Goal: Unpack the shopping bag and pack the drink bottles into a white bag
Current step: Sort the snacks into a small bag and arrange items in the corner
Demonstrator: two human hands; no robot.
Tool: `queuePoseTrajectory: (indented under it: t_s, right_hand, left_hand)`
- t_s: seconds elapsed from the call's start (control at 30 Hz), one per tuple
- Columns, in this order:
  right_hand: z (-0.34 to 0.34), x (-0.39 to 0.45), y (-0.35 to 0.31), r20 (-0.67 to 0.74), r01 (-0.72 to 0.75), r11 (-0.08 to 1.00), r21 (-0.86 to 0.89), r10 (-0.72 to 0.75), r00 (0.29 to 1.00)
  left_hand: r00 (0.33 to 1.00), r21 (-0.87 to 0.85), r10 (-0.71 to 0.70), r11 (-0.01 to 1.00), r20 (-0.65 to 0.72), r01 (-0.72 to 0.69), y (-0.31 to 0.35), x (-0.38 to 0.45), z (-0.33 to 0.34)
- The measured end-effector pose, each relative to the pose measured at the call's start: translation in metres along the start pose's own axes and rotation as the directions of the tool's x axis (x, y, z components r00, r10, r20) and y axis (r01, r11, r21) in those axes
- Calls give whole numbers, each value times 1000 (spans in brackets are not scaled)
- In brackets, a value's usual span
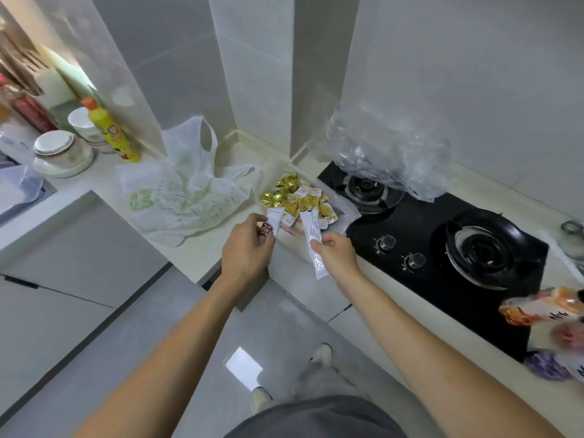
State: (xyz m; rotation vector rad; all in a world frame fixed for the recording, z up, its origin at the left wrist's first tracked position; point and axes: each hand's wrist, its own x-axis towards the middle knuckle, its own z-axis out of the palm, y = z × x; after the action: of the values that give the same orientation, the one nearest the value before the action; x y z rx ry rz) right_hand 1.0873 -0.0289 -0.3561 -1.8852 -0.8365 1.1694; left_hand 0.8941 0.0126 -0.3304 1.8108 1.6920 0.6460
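Left hand (245, 248): closed on a short white sachet with a red label (271, 225), pinched at its lower end. Right hand (333, 252): closed on a long white stick sachet (311, 240), gripped near its middle, upper end pointing at the pile. The two hands are near each other, not touching, over the inner corner of the bench (196, 257). Step in hand, judged: unpacking small goods; both sachets are best laid flat on the pile of gold and yellow packets (294, 200) just beyond the fingers, set down rather than dropped so the heap does not slide toward the hob. White bag with green print (177, 200): slack and open, handles up, on the bench left of the pile, near it; the packing target. Drink bottles: none can be identified in view. Clear plastic bag (388, 153): crumpled over the rear burner of the black gas hob (442, 257), which fills the right run of the bench; worth lifting off the burner. Orange-printed packets (543, 308) at the hob's near right corner, blurred. Far left end of bench: stacked bowls (60, 153), yellow bottle with orange cap (110, 131). Room: pale tiled walls meeting in a corner column, grey floor, grey cabinet fronts.
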Motion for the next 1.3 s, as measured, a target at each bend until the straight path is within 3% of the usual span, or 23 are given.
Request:
queuePoseTrajectory:
  t_s: [0.37, 0.6, 0.7, 0.83, 0.9, 1.0, 1.13, 1.2, 1.3]
  right_hand:
    - [28, 152, -23, 39, -120, 993, -23, 121, 992]
    - [64, 211, -26, -36, -181, 973, -145, 178, 983]
    - [77, 226, -33, -105, -200, 955, -219, 181, 978]
    - [94, 229, -40, -218, -181, 916, -359, 106, 970]
    - [98, 221, -42, -268, -144, 871, -470, 15, 963]
    - [98, 211, -37, -278, -45, 681, -731, -237, 931]
    - [91, 198, -31, -201, -6, 505, -863, -333, 921]
    - [80, 191, -28, -235, -43, 489, -871, -338, 911]
    - [53, 181, -17, -382, -176, 512, -841, -331, 863]
  left_hand:
    - [979, 162, -35, 987, 202, 2, -3, 151, 49]
    - [932, 267, -119, 963, 343, 24, -14, 232, 79]
    - [915, 253, -90, 967, 392, -13, -25, 257, 93]
    - [883, 226, -40, 971, 467, -75, -36, 272, 98]
    - [864, 225, 49, 957, 502, -185, -44, 272, 97]
    - [836, 226, 204, 905, 510, -359, -52, 269, 90]
    - [786, 300, 450, 749, 423, -590, -57, 268, 74]
    - [801, 343, 457, 735, 387, -585, -61, 275, 66]
    - [875, 346, 327, 824, 357, -449, -65, 294, 58]
